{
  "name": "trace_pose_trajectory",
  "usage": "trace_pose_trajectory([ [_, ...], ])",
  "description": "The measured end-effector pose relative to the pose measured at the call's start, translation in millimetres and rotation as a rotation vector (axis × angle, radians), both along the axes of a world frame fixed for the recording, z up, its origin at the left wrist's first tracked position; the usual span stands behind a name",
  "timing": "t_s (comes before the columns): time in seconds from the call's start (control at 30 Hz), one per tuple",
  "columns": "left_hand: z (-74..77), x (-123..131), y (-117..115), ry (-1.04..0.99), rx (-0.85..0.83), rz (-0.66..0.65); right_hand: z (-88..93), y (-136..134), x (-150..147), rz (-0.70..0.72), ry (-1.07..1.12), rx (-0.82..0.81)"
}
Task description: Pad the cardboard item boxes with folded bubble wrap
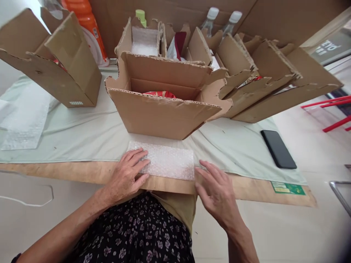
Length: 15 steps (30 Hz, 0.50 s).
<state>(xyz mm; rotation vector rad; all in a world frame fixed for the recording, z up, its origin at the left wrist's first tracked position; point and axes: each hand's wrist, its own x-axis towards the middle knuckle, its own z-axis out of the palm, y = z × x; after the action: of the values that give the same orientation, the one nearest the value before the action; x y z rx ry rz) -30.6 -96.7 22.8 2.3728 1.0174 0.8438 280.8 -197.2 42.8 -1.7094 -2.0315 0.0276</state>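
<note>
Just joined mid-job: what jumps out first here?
The bubble wrap sheet at the near edge of the table, with the left hand flat on its left end and the right hand open at its right end. Right behind it stands an open cardboard box with something red inside; a black phone lies farther right.

I saw soft, even daylight, brightest past the far left corner of the pale green cloth-covered wooden worktop (82, 135), where the background washed out to white. Shadows were faint: only a soft one lay under the open brown cardboard box (164, 117). The clear bubble-wrap sheet (170, 160) glinted mildly. Wide-angle bending stretched the edges, the lower right corner looked smeared, and the centre was sharp.
</note>
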Motion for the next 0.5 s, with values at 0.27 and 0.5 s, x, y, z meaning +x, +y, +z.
trace_pose_trajectory([
  [0.27,-0.3,-2,-2,0.058,0.062,-0.009,-19.3,11,-35,-0.28,-0.024,-0.016],
  [0.5,5.5,-1,-6,0.112,0.115,-0.03,-10.3,0,-66,-0.324,0.539,-0.016],
])
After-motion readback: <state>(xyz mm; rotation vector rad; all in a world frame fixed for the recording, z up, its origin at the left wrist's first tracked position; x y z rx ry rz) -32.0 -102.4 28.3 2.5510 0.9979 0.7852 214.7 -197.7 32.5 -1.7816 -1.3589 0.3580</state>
